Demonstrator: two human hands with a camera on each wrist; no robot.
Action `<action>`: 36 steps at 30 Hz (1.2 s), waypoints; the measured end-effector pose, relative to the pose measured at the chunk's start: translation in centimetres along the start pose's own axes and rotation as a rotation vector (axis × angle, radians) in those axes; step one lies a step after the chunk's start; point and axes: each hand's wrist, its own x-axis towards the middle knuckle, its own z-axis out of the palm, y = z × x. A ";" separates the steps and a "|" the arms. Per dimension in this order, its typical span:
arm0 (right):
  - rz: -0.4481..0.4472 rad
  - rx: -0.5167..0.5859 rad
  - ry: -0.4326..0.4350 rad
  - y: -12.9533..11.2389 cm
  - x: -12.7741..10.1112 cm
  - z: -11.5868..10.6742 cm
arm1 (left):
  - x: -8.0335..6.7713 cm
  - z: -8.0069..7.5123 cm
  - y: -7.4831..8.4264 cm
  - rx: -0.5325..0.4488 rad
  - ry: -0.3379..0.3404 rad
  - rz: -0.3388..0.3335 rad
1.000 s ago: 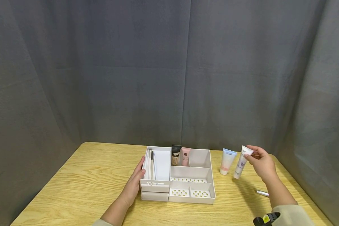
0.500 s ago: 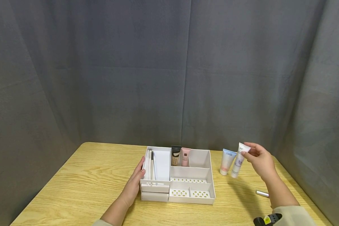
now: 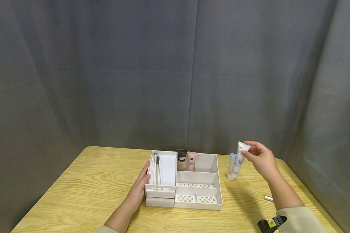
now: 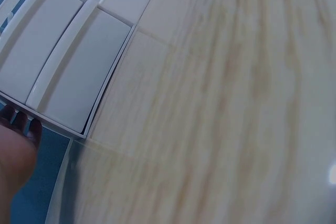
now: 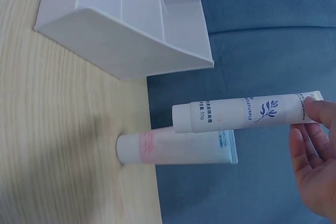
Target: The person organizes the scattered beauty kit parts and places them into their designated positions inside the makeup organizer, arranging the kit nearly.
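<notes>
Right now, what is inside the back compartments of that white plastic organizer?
A black-capped tube and a pink tube stand together in the white plastic organizer; brushes lie at left. Their lower ends are hidden.

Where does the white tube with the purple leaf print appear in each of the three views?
Head: white tube with the purple leaf print, right of centre, pinched at its top by the right hand.
Left wrist: not in view.
Right wrist: lying across the centre right, fingertips at its end.
Shared landmark: white organizer.

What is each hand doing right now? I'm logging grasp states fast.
Left hand: open, fingers straight against the organizer's left side.
Right hand: pinches the white tube with the purple sprig, lifted off the table.
</notes>
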 end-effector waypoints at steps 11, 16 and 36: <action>-0.014 0.009 -0.029 -2.1 0.6 0.7 | 0.0 0.0 0.1 0.000 0.002 0.005; -0.026 0.027 -0.037 -3.0 0.9 1.3 | 0.0 0.0 0.2 0.008 0.003 -0.003; -0.047 0.099 -0.067 -4.9 1.7 5.0 | 0.1 0.0 0.1 0.002 0.001 0.001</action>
